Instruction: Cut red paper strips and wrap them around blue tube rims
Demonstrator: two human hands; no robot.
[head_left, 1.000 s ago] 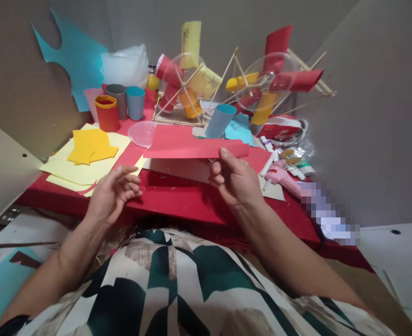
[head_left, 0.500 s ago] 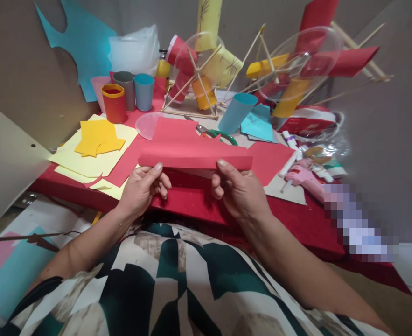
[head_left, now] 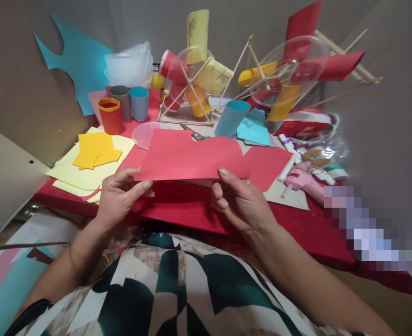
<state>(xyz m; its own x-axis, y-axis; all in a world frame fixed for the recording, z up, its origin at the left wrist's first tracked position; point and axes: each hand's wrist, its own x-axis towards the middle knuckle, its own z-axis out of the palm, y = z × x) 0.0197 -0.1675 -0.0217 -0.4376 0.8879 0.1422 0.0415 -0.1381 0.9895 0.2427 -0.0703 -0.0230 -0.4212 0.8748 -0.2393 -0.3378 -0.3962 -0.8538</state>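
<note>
Fingers (head_left: 217, 190) and thumb of the right hand (head_left: 246, 198) are clamped on the near edge of a red paper sheet (head_left: 192, 158), at the sheet's 4 o'clock; the left hand (head_left: 118, 196) touches its 8 o'clock corner, though whether thumb and fingers pinch it I cannot tell. The sheet spans the space between both hands, over the red-covered table (head_left: 181, 205). Around it lie scissors (head_left: 199, 136) at 12, a blue paper tube (head_left: 232, 119) between 1 and 2, a pink glue gun (head_left: 305, 179) at 3, and yellow-orange paper cutouts (head_left: 95, 149) at 9.
</note>
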